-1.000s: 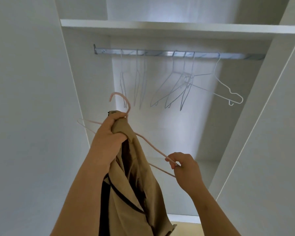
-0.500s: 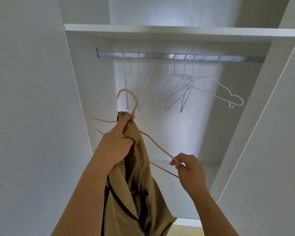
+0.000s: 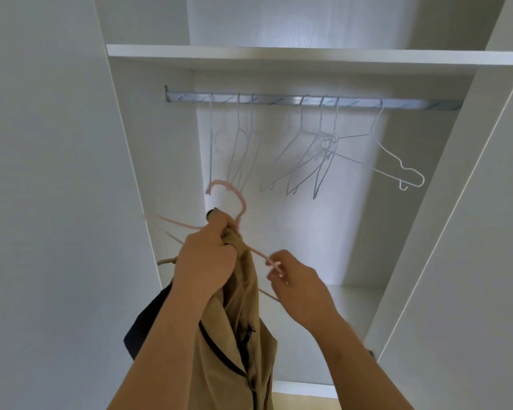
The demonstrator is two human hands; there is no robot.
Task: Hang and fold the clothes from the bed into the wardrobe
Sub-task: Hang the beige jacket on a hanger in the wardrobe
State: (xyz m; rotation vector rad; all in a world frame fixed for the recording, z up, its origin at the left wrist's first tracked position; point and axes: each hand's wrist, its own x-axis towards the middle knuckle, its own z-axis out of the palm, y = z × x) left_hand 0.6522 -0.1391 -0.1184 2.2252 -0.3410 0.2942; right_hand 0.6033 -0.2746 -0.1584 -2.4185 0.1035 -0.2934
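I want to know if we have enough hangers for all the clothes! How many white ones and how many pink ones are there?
White hangers on the rail: 7
Pink hanger, gripped by the left hand and pinched by the right hand: 1
Total: 8 hangers

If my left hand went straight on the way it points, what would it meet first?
Probably the white wire hangers on the left of the rail, with the pink hanger in your left hand touching first. Depth is unclear; it might pass in front of them.
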